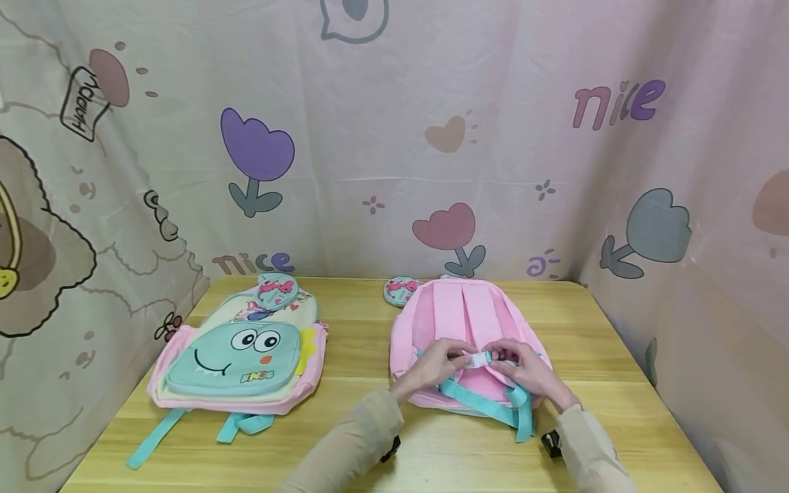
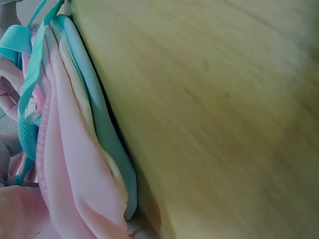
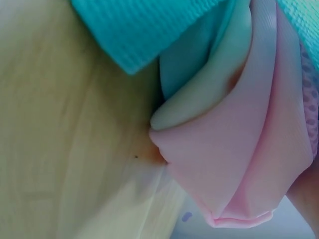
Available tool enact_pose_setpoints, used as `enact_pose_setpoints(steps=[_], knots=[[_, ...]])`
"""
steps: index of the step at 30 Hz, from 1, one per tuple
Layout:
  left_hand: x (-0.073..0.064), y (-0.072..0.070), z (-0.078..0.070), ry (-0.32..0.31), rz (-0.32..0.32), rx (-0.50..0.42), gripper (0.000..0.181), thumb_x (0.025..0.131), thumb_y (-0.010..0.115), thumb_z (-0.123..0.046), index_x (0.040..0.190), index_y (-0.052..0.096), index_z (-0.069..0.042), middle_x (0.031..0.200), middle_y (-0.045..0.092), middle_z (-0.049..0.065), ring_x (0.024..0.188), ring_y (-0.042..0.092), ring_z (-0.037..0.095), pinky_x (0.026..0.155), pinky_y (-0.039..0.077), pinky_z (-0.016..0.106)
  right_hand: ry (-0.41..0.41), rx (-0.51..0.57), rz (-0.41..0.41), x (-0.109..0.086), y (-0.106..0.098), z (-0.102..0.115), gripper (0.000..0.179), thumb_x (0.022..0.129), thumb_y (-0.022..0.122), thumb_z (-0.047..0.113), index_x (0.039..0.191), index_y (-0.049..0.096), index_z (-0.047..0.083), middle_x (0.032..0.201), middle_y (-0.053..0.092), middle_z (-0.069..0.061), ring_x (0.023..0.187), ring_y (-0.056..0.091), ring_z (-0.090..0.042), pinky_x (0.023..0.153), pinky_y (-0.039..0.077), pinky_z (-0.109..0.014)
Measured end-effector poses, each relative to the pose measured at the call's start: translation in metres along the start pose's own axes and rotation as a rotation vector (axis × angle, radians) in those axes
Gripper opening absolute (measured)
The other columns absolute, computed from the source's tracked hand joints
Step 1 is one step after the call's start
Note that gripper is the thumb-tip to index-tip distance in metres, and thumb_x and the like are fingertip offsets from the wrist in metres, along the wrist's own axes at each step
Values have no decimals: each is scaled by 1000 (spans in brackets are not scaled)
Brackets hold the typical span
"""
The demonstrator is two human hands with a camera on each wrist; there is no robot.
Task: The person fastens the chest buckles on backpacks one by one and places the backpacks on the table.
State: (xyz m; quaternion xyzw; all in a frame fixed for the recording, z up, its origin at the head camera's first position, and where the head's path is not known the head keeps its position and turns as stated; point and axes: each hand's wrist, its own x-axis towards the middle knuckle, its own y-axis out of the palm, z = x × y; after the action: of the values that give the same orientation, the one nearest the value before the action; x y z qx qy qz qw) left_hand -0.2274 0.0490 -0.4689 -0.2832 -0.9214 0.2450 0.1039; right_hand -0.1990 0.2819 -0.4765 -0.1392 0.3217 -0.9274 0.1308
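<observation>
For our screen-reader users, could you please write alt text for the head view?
A person's left hand and right hand hold a white buckle over a pink backpack on a wooden table. To the left lies another backpack with a smiling face; a flowered cloth hangs behind.

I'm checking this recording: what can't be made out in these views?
- Head: the front of the pink fabric backpack, hidden because it lies face down.
- Head: whether the small white plastic buckle is fully fastened; fingers of the left hand and right hand cover its ends.
- Left wrist: both hands, cut by the left edge.
- Right wrist: the teal woven strap, cut by the top edge.
</observation>
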Motion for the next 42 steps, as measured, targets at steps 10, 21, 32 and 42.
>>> enact_pose_setpoints(steps=[10, 21, 32, 42], knots=[[-1, -1, 0, -1, -2, -10, 22, 98, 65, -15, 118, 75, -11, 92, 74, 6, 68, 52, 2, 61, 40, 16, 16, -17, 16, 0, -3, -3, 16, 94, 71, 16, 110, 71, 12, 90, 60, 2, 82, 50, -5, 72, 42, -21], [-5, -3, 1, 17, 5, 14, 25, 99, 62, -10, 121, 73, -9, 110, 76, 7, 81, 56, 2, 76, 48, 17, 26, -13, 5, -3, -5, 1, 17, 92, 73, 16, 109, 72, 12, 89, 60, 1, 80, 50, -5, 70, 42, -20], [-12, -8, 1, 36, 34, 65, 30, 101, 58, -10, 128, 70, -11, 128, 71, 5, 95, 57, 6, 88, 47, 21, -34, -58, 6, -5, -7, 4, 23, 91, 73, 13, 113, 72, 8, 91, 61, 5, 80, 49, -3, 69, 42, -20], [-20, -20, 3, 29, 25, 34, 39, 108, 45, -29, 133, 66, -7, 135, 67, 7, 124, 60, 17, 110, 48, 39, -117, -142, -28, 3, -16, 14, 25, 97, 65, 14, 119, 71, 3, 107, 68, -4, 93, 55, -4, 83, 53, -32]])
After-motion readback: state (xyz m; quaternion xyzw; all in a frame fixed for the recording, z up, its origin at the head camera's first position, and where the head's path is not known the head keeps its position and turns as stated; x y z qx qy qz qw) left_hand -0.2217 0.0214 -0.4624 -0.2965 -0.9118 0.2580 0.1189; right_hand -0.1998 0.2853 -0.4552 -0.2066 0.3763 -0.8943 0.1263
